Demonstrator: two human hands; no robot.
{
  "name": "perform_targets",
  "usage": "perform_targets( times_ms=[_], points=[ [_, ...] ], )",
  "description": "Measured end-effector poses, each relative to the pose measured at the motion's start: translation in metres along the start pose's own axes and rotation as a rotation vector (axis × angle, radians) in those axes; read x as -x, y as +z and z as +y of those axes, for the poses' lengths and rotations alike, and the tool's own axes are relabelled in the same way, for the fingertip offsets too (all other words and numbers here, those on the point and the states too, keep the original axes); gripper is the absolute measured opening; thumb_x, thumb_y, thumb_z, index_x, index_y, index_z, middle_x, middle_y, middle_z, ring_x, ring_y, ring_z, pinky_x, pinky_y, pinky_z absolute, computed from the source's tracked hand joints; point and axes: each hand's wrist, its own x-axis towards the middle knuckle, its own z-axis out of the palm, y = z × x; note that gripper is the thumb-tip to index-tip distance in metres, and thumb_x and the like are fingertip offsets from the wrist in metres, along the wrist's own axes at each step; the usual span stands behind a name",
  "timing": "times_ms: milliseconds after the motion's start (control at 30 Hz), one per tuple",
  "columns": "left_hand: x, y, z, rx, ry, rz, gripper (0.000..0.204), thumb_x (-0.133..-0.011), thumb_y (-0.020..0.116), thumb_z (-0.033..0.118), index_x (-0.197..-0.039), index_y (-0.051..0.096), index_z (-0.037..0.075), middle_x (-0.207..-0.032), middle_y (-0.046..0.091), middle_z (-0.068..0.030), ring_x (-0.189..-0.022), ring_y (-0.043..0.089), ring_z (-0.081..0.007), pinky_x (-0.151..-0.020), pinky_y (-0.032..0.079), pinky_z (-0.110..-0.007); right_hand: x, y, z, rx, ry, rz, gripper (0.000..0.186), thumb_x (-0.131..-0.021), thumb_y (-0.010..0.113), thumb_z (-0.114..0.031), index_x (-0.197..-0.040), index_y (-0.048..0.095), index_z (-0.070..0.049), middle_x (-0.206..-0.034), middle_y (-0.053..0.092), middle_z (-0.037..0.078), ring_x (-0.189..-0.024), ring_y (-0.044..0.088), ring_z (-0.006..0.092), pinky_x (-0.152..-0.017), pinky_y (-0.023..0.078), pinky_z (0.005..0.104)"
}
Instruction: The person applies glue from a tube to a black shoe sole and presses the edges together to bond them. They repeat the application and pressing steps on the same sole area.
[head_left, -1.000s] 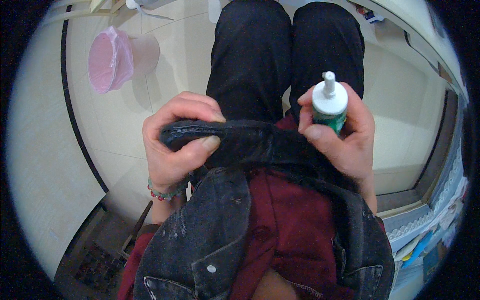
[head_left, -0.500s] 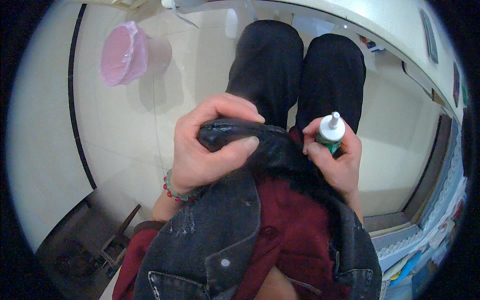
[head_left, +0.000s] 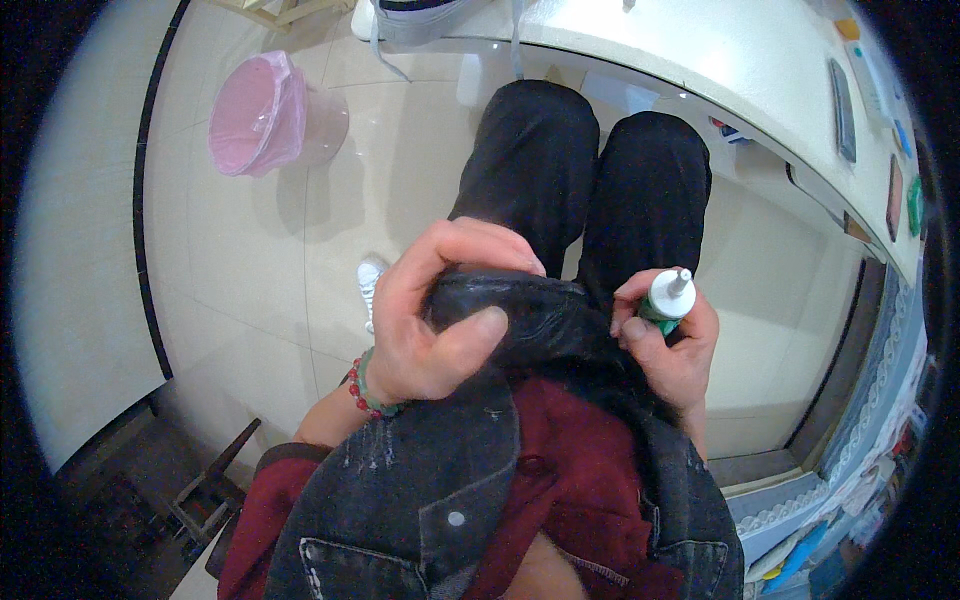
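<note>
In my left hand (head_left: 430, 320) is a black, glossy, leather-like piece (head_left: 530, 310) that lies across my lap. The fingers curl over its far edge and the thumb rests on the near side; its exact kind is not clear. My right hand (head_left: 670, 345) is wrapped around a small tube or bottle (head_left: 672, 296) with a white top, a narrow nozzle pointing up and some green on its body. The bottle is just right of the black piece, apart from it. Its lower part is hidden by my fingers.
A white table (head_left: 650, 45) curves across the far side above my knees. On its edge sits a shoe-like thing (head_left: 430, 22) with hanging laces. A pink lined bin (head_left: 325, 130) stands on the tiled floor at far left, and a dark chair-like frame (head_left: 215, 475) at lower left.
The view has shifted, so more of the table shows. My left hand has moved slightly right along the black piece, its thumb now farther from its upper edge. The right hand still holds the bottle.
</note>
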Motion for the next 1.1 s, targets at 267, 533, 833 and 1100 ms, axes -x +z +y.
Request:
perform_targets(
  times_ms=[267, 533, 833, 1100],
  points=[
    [-0.002, 0.006, 0.000, -0.059, 0.036, 0.038, 0.026, -0.076, 0.055, -0.001, -0.102, 0.056, -0.004, -0.097, 0.063, -0.0172, -0.090, 0.062, -0.0212, -0.084, 0.049, -0.033, -0.001, -0.004, -0.005, 0.156, -0.115, -0.087, 0.027, -0.075, 0.065, -0.006, -0.101, 0.061, -0.002, -0.087, 0.064, 0.007, -0.081, 0.062, 0.0147, -0.073, 0.049, 0.0274],
    [-0.004, 0.005, 0.000, -0.083, 0.090, 0.006, 0.026, -0.076, 0.056, -0.002, -0.101, 0.057, -0.004, -0.096, 0.064, -0.0172, -0.089, 0.063, -0.0213, -0.083, 0.049, -0.033, -0.002, -0.013, -0.012, 0.239, -0.210, -0.185, 0.032, -0.085, 0.051, -0.017, -0.113, 0.049, -0.002, -0.085, 0.062, 0.007, -0.074, 0.059, 0.0112, -0.065, 0.047, 0.0245],
    [-0.004, 0.006, 0.001, -0.131, 0.085, 0.018, 0.024, -0.076, 0.056, 0.000, -0.100, 0.058, -0.003, -0.096, 0.065, -0.0157, -0.088, 0.063, -0.0207, -0.083, 0.049, -0.032, 0.000, -0.020, -0.017, 0.183, -0.196, -0.148, 0.030, -0.088, 0.049, -0.019, -0.112, 0.046, -0.002, -0.086, 0.062, 0.009, -0.074, 0.058, 0.0115, -0.064, 0.047, 0.0243],
    [-0.012, 0.003, 0.015, -0.133, 0.147, 0.078, 0.023, -0.074, 0.057, 0.004, -0.096, 0.058, -0.004, -0.094, 0.065, -0.0201, -0.085, 0.064, -0.0246, -0.081, 0.051, -0.036, -0.009, -0.033, -0.027, -0.010, -0.265, -0.035, 0.026, -0.090, 0.052, -0.004, -0.115, 0.044, -0.002, -0.094, 0.059, 0.007, -0.084, 0.057, 0.0129, -0.077, 0.046, 0.0276]
  ],
)
